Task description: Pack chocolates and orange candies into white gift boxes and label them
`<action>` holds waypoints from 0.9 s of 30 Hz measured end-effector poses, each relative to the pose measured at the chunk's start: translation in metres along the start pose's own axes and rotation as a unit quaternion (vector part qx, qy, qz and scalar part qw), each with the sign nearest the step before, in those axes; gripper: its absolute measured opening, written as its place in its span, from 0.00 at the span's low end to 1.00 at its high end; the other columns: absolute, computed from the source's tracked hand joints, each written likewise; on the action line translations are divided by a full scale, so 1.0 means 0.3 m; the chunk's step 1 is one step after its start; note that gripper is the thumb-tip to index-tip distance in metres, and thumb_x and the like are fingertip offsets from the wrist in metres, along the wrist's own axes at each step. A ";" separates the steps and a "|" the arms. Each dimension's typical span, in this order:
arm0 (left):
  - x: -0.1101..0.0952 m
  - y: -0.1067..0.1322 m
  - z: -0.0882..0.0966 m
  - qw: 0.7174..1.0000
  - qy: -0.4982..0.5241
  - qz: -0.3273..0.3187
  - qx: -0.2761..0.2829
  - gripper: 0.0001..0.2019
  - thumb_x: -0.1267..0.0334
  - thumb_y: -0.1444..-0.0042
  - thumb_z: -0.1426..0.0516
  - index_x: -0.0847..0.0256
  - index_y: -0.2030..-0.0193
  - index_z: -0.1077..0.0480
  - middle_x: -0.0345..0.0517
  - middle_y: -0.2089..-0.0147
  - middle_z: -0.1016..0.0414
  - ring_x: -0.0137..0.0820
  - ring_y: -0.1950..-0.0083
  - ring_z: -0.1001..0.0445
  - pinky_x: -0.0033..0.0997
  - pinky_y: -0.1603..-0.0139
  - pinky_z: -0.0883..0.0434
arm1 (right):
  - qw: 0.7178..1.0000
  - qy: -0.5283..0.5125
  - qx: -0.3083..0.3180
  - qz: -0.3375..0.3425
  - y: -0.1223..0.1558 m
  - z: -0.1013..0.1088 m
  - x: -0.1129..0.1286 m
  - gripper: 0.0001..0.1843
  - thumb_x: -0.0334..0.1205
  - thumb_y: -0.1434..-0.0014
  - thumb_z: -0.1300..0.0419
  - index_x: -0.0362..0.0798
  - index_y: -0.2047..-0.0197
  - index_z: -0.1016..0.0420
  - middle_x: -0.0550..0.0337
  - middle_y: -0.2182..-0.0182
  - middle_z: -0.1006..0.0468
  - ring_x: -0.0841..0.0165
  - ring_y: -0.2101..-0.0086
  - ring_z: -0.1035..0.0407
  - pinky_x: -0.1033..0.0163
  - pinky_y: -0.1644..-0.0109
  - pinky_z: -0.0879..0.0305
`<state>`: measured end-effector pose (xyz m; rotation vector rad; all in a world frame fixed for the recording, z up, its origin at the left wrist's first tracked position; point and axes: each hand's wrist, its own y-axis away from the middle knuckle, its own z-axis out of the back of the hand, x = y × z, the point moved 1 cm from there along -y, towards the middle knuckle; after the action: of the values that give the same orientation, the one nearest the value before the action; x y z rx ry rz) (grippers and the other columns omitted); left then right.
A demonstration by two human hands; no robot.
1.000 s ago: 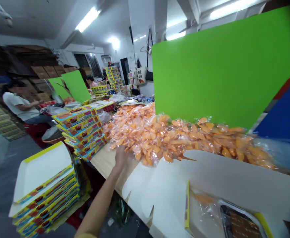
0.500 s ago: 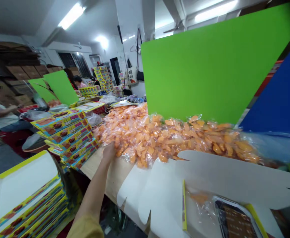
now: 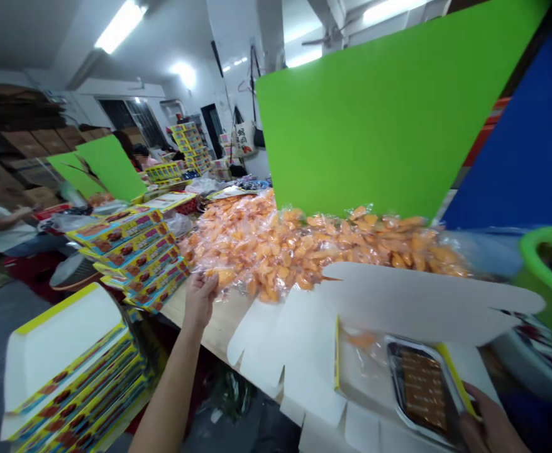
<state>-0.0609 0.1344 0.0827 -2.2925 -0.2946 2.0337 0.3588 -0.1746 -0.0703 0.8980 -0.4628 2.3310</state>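
Packing rm, strip lights overhead, co-worker (image 3: 0, 217) seated far L. Your bench (image 3: 224, 324) bears a big pile (image 3: 285, 248) of clear-wrapped orange pcs along a green panel (image 3: 351, 126), w/ white card (image 3: 389, 289) laid in front.

Chg vs 0.5 s ago: your R hand (image 3: 488, 418) is now in view at the yellow R side of the open box (image 3: 368, 371); whether its grip is clenched there, can't tell (dark, partly cut off). Your L hand (image 3: 200, 296) is still at the pile's near-L edge, but its grip now shows clearer: thumb & fingers look pinched on an orange packet (image 3: 222, 277). More of the green basin (image 3: 528, 255) shows at far R too.

Means both your hands are engaged now, L w/ the packet, R at the box. That packet is at the pile, not in the box; inside are a dark-rimmed tray (image 3: 422, 387) w/ brown contents, R side, & a wrapped orange pc (image 3: 361, 340), L side.
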 end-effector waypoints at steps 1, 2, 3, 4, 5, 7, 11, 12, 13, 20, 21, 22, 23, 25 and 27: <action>-0.010 0.053 -0.050 0.999 0.017 0.016 0.031 0.22 0.54 0.61 0.35 0.60 0.61 0.36 0.35 0.69 0.33 0.23 0.72 0.32 0.23 0.71 0.30 | 1.000 0.008 0.004 -0.006 0.010 0.002 0.013 0.27 0.49 0.48 0.52 0.44 0.48 0.34 0.43 0.57 0.24 0.52 0.57 0.28 0.52 0.55 0.31; -0.019 0.108 -0.106 0.996 0.035 0.038 0.074 0.22 0.56 0.60 0.34 0.60 0.59 0.35 0.34 0.71 0.34 0.22 0.73 0.33 0.23 0.72 0.30 | 1.000 0.016 0.008 -0.009 0.019 0.005 0.031 0.27 0.49 0.47 0.53 0.43 0.48 0.35 0.42 0.55 0.25 0.54 0.56 0.28 0.53 0.54 0.31; -0.026 0.164 -0.165 0.989 0.045 0.066 0.122 0.23 0.58 0.60 0.34 0.59 0.57 0.35 0.33 0.72 0.34 0.22 0.74 0.33 0.23 0.72 0.29 | 1.000 0.023 0.012 -0.008 0.027 0.008 0.052 0.28 0.49 0.46 0.55 0.42 0.46 0.37 0.42 0.54 0.26 0.55 0.56 0.28 0.54 0.53 0.32; -0.032 0.220 -0.225 0.979 0.044 0.094 0.175 0.25 0.60 0.59 0.33 0.58 0.54 0.35 0.32 0.73 0.36 0.22 0.74 0.33 0.23 0.73 0.29 | 1.000 0.028 0.012 -0.005 0.033 0.011 0.075 0.28 0.48 0.45 0.56 0.42 0.45 0.38 0.42 0.53 0.27 0.56 0.55 0.28 0.54 0.53 0.32; -0.036 0.275 -0.287 0.964 0.034 0.122 0.232 0.27 0.62 0.59 0.33 0.57 0.51 0.36 0.32 0.73 0.36 0.23 0.74 0.32 0.23 0.73 0.29 | 0.999 0.031 0.011 -0.001 0.037 0.015 0.096 0.27 0.47 0.44 0.57 0.42 0.44 0.39 0.42 0.52 0.27 0.57 0.55 0.29 0.54 0.52 0.33; -0.036 0.373 -0.406 0.928 0.006 0.176 0.330 0.30 0.62 0.58 0.33 0.55 0.48 0.38 0.35 0.69 0.34 0.24 0.71 0.31 0.23 0.73 0.29 | 0.999 0.031 0.010 0.004 0.041 0.023 0.133 0.26 0.44 0.42 0.58 0.42 0.43 0.41 0.42 0.50 0.29 0.59 0.54 0.29 0.55 0.51 0.33; -0.012 0.501 -0.600 0.878 -0.003 0.242 0.412 0.32 0.58 0.56 0.35 0.54 0.45 0.42 0.43 0.58 0.33 0.30 0.63 0.29 0.27 0.72 0.26 | 0.999 0.031 0.023 -0.004 0.047 0.044 0.177 0.25 0.42 0.40 0.59 0.43 0.42 0.43 0.45 0.48 0.31 0.61 0.52 0.31 0.57 0.51 0.34; -0.002 0.520 -0.636 0.874 0.004 0.251 0.417 0.33 0.57 0.55 0.35 0.53 0.44 0.43 0.44 0.57 0.34 0.31 0.62 0.29 0.30 0.72 0.25 | 0.999 0.032 0.027 -0.009 0.048 0.049 0.183 0.25 0.42 0.40 0.59 0.44 0.41 0.43 0.45 0.48 0.31 0.61 0.52 0.31 0.57 0.51 0.34; 0.011 0.535 -0.667 0.872 0.009 0.254 0.419 0.33 0.55 0.54 0.36 0.53 0.43 0.45 0.44 0.57 0.35 0.31 0.61 0.29 0.32 0.71 0.25 | 0.999 0.033 0.031 -0.015 0.050 0.054 0.188 0.25 0.42 0.40 0.59 0.44 0.41 0.44 0.45 0.48 0.31 0.61 0.53 0.30 0.57 0.52 0.34; 0.126 0.596 -0.708 0.900 -0.235 -0.103 0.352 0.24 0.57 0.44 0.45 0.60 0.41 0.42 0.56 0.45 0.38 0.42 0.43 0.37 0.49 0.42 0.38 | 0.998 0.019 0.049 -0.032 0.058 0.056 0.195 0.26 0.40 0.39 0.61 0.43 0.39 0.47 0.44 0.46 0.34 0.59 0.52 0.32 0.55 0.51 0.36; 0.138 0.594 -0.693 0.894 -0.260 -0.164 0.327 0.24 0.58 0.45 0.45 0.60 0.42 0.42 0.56 0.42 0.40 0.43 0.40 0.41 0.50 0.39 0.41 | 0.998 0.011 0.048 -0.031 0.061 0.058 0.195 0.26 0.42 0.39 0.60 0.43 0.40 0.46 0.44 0.47 0.34 0.59 0.52 0.33 0.55 0.51 0.37; 0.146 0.586 -0.676 0.892 -0.273 -0.205 0.297 0.24 0.59 0.45 0.44 0.59 0.42 0.41 0.56 0.41 0.41 0.43 0.38 0.43 0.51 0.38 0.44 | 0.999 0.001 0.044 -0.032 0.062 0.063 0.196 0.26 0.44 0.38 0.60 0.43 0.40 0.46 0.44 0.48 0.33 0.59 0.52 0.33 0.55 0.51 0.36; 0.149 0.570 -0.657 0.899 -0.275 -0.225 0.257 0.23 0.59 0.44 0.44 0.59 0.42 0.42 0.56 0.41 0.42 0.43 0.38 0.44 0.50 0.37 0.45 | 0.999 -0.011 0.031 -0.034 0.060 0.073 0.198 0.27 0.47 0.38 0.59 0.42 0.40 0.45 0.45 0.50 0.32 0.59 0.54 0.33 0.55 0.52 0.36; 0.142 0.515 -0.624 0.928 -0.247 -0.226 0.162 0.26 0.58 0.45 0.43 0.59 0.41 0.44 0.56 0.40 0.44 0.41 0.37 0.45 0.49 0.36 0.47 | 0.998 -0.034 -0.027 -0.039 0.039 0.107 0.208 0.30 0.53 0.39 0.57 0.41 0.41 0.43 0.46 0.54 0.32 0.60 0.59 0.33 0.55 0.55 0.35; 0.125 0.441 -0.608 0.960 -0.179 -0.196 0.092 0.31 0.56 0.47 0.41 0.59 0.39 0.46 0.56 0.38 0.46 0.40 0.35 0.47 0.46 0.34 0.49 | 0.992 -0.051 -0.110 -0.027 -0.010 0.157 0.224 0.32 0.55 0.40 0.54 0.41 0.41 0.42 0.47 0.55 0.33 0.61 0.61 0.34 0.56 0.57 0.35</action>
<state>0.1370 0.0261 0.0464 -1.5967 -0.5080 2.1385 0.3437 -0.1690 0.0102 0.9138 -0.7137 2.1423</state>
